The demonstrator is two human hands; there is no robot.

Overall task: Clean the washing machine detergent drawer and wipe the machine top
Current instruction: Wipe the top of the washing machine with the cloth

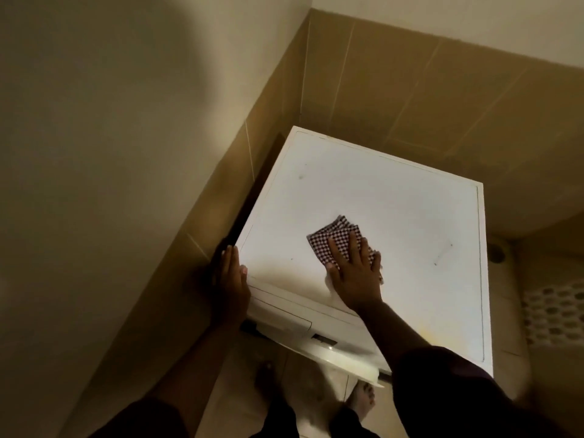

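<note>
Cloth (331, 237), checkered, lies half hidden under the right hand (354, 275), fingers straight and spread, on the machine top (395, 197); left hand (232, 279), fingers straight together, covers its left corner.

Cloth (331, 235) near half hidden under right grip (354, 273). Left grip (232, 279) outer side lost in dark wall gap. Drawer (284, 317) front foreshortened and blurred. Perforated white object (556, 314) cut by right edge, unidentifiable.

Your right hand (354, 270) presses flat on folded red-white checkered cloth (335, 240) atop white washing machine top (395, 210); your left hand (232, 279) rests on near-left edge.
</note>
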